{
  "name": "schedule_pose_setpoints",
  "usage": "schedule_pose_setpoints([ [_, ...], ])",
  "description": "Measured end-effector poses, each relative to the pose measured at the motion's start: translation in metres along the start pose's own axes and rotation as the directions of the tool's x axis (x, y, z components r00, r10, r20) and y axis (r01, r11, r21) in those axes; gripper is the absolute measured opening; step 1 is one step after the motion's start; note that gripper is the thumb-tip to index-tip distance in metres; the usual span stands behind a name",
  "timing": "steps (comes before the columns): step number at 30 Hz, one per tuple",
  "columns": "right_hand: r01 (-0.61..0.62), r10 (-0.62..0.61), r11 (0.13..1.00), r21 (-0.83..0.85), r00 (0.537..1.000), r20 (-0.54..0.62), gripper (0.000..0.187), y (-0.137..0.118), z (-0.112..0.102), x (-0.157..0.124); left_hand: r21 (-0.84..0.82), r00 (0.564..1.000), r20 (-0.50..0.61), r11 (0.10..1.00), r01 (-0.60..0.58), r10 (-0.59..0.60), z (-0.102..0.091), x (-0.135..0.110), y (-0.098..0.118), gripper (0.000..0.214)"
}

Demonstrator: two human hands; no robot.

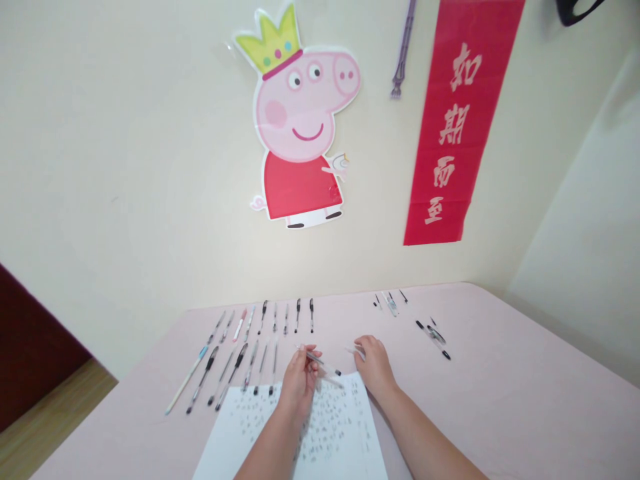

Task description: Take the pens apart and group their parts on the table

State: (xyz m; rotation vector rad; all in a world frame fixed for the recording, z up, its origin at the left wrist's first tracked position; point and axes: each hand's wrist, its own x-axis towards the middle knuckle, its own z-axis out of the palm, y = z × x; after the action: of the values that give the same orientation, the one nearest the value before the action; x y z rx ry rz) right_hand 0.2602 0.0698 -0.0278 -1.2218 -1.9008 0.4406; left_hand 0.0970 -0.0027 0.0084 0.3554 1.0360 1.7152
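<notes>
My left hand (299,381) is closed on a clear pen (324,364) with a dark tip, held just above the far edge of a white sheet of paper (330,433) covered in small scribbles. My right hand (374,363) rests closed on the pink table (500,400) beside the sheet's far corner, pinching a small clear piece (353,351), maybe a pen cap. Two rows of pens (250,347) lie side by side to the left of my hands.
More loose pens and caps (433,335) lie at the far right of the table, others (391,303) near the wall. A cartoon pig sticker (300,127) and a red banner (453,127) hang on the wall. The table's left edge drops to a wooden floor (45,413).
</notes>
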Motion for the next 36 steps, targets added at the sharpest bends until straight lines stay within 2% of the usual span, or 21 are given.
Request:
schedule_pose_setpoints([
  [5,0.102,-0.103,0.991,0.090,0.995,0.002,0.014,-0.014,-0.005,0.001,-0.097,0.999,-0.035,0.995,0.033,-0.037,-0.002,0.005,0.004,0.016],
  [12,0.188,-0.211,0.964,0.185,0.971,0.113,0.033,-0.035,-0.009,-0.004,-0.111,0.997,-0.041,0.992,0.058,-0.063,0.000,0.005,0.004,0.014],
  [16,0.218,-0.259,0.947,0.236,0.953,0.156,0.035,-0.037,-0.008,-0.005,-0.104,0.997,-0.018,0.992,0.077,-0.079,0.001,0.004,0.002,0.015],
  [25,0.197,-0.255,0.913,0.357,0.959,0.123,0.040,-0.031,-0.003,-0.004,-0.050,0.997,0.012,0.996,0.072,-0.072,0.001,0.003,0.001,0.013],
  [31,0.122,-0.185,0.899,0.420,0.976,0.113,0.044,-0.031,-0.005,-0.002,-0.033,0.998,0.033,0.998,0.057,-0.056,0.001,0.003,-0.001,0.010],
  [36,0.111,-0.177,0.887,0.449,0.978,0.108,0.044,-0.029,-0.003,-0.002,-0.033,0.999,0.019,0.998,0.044,-0.043,0.000,0.004,-0.002,0.010],
])
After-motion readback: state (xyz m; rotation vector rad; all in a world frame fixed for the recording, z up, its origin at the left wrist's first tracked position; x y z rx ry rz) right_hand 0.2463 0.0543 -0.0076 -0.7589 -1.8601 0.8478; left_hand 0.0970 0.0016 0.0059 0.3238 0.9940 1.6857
